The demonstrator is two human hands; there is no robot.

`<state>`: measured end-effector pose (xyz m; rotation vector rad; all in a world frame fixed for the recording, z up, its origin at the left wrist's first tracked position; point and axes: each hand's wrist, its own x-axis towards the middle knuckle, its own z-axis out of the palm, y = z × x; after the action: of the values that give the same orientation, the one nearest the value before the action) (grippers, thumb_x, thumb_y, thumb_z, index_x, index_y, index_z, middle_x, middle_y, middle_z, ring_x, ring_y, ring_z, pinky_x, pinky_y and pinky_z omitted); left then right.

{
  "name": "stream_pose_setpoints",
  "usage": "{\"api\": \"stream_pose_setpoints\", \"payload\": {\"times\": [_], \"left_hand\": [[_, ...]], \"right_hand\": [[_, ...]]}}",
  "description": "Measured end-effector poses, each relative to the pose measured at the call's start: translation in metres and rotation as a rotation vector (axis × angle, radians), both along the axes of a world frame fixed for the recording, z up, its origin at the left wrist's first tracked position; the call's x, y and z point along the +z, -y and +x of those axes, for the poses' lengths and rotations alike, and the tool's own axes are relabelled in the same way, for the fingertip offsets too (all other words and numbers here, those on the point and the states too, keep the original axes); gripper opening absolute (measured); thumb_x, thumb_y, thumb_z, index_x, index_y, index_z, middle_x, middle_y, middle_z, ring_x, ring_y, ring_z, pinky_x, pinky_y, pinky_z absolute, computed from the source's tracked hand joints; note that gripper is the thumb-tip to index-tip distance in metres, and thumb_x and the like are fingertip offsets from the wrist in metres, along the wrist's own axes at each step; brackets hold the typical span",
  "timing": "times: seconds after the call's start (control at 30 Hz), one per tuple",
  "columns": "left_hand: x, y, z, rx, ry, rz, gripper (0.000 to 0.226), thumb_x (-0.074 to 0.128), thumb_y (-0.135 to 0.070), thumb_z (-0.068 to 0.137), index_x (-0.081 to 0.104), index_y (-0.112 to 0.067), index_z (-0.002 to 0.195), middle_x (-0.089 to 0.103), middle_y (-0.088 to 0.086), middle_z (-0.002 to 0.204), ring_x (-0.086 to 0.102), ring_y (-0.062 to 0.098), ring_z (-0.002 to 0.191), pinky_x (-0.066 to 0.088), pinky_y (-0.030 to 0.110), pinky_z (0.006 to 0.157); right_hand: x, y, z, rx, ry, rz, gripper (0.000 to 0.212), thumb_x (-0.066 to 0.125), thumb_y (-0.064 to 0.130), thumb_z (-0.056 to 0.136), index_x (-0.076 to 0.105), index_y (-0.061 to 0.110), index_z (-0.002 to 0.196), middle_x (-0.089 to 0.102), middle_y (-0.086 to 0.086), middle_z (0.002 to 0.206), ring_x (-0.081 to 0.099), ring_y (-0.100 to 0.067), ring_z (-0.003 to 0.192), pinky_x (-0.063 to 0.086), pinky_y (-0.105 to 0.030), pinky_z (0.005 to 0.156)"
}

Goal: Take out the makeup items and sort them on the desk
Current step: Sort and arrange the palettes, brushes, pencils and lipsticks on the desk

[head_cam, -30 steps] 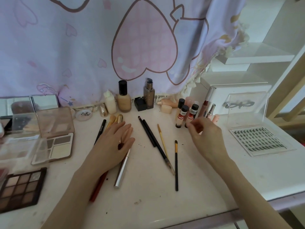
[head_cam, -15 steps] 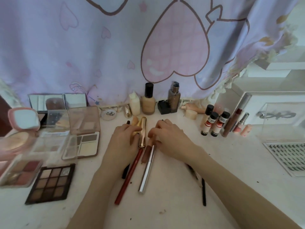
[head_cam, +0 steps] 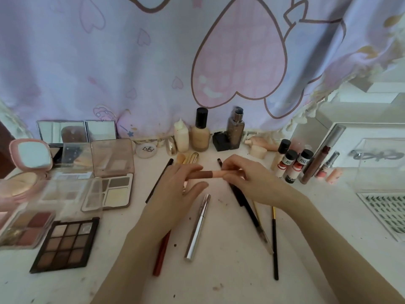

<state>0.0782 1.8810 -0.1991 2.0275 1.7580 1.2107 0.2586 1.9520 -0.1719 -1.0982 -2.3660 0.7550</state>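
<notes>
Two hands hold one pink-brown lip pencil (head_cam: 210,174) horizontally above the desk (head_cam: 230,281), centre of frame. Left hand (head_cam: 175,191) pinches the brown end with fingers narrow; right hand (head_cam: 252,178) pinches the pale pink end, fingers also closed on it. Pencil is off the surface, not touching anything else.

Below the hands, centre: silver tube (head_cam: 197,227) lying diagonal, red pencil (head_cam: 161,253) partly under the left forearm, black pencil (head_cam: 243,198) running under the right hand, thin black brush (head_cam: 275,242) and a gold-handled brush (head_cam: 260,224) to its right. Left of frame: dark eyeshadow palette (head_cam: 65,244), open clear-lid palettes, pink compact (head_cam: 30,154). Top centre against the curtain: foundation bottle (head_cam: 199,132), grey pump bottle (head_cam: 235,130). Right centre: small black-capped bottles (head_cam: 291,165) and lip tubes standing close together. Far right: lash tray (head_cam: 388,211).

Judgement: sorting is well along, most items are already out and grouped; this pencil likely goes with the stick items.

Risks: if the cap pulls off under opposing grip, one half could drop onto the pencils below and scatter them. Right forearm sits over the black pencil and brushes, so a sweep toward the right could roll them off the row. Reaching right could knock the crowded upright bottles; they look top-heavy and packed.
</notes>
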Motion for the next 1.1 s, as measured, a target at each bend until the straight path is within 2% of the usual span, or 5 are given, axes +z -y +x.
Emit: {"api": "stream_pose_setpoints", "payload": {"times": [0.17,0.37,0.73,0.9,1.1], "left_hand": [[0.008,0.007,0.005,-0.037,0.053,0.19,0.024,0.062,-0.025,0.083,0.046,-0.037,0.095,0.049,-0.019,0.073,0.045,-0.007,0.067,0.035,0.003,0.065],[0.008,0.005,0.007,-0.051,-0.116,0.236,0.043,0.034,-0.042,0.094,0.057,-0.007,0.09,0.043,-0.012,0.075,0.04,0.007,0.064,0.036,0.012,0.062],[0.005,0.007,0.015,0.023,0.322,0.027,0.048,0.036,-0.026,0.098,0.039,-0.028,0.05,0.041,-0.012,0.039,0.035,0.003,0.035,0.026,0.008,0.039],[0.002,0.006,0.008,-0.1,0.32,0.014,0.02,0.064,-0.029,0.081,0.053,-0.039,0.094,0.057,-0.011,0.077,0.054,0.005,0.062,0.042,0.013,0.058],[0.001,0.007,0.01,-0.014,0.249,0.033,0.018,0.05,-0.027,0.089,0.051,-0.034,0.072,0.054,-0.011,0.057,0.044,0.005,0.047,0.034,0.01,0.046]], "right_hand": [[0.005,0.015,0.011,0.01,-0.667,-0.552,0.009,0.065,0.02,0.078,0.067,0.011,0.08,0.046,0.003,0.053,0.04,-0.008,0.045,0.034,-0.017,0.044],[-0.004,0.021,0.004,-0.146,-0.933,-0.964,0.021,0.069,0.028,0.068,0.059,0.01,0.069,0.035,0.003,0.049,0.022,-0.008,0.038,0.022,-0.018,0.038],[-0.007,0.035,0.003,-0.07,-0.866,-0.442,0.017,0.06,0.025,0.08,0.062,0.009,0.086,0.041,0.011,0.052,0.032,-0.006,0.048,0.026,-0.019,0.047],[-0.008,0.03,0.006,-0.158,-0.924,-0.569,0.01,0.061,0.012,0.084,0.056,0.006,0.078,0.043,0.004,0.049,0.03,-0.009,0.042,0.026,-0.018,0.041],[-0.011,0.03,0.009,-0.141,-0.902,-0.579,0.011,0.061,0.017,0.085,0.056,0.008,0.08,0.05,-0.001,0.054,0.039,-0.012,0.046,0.032,-0.019,0.045]]}}
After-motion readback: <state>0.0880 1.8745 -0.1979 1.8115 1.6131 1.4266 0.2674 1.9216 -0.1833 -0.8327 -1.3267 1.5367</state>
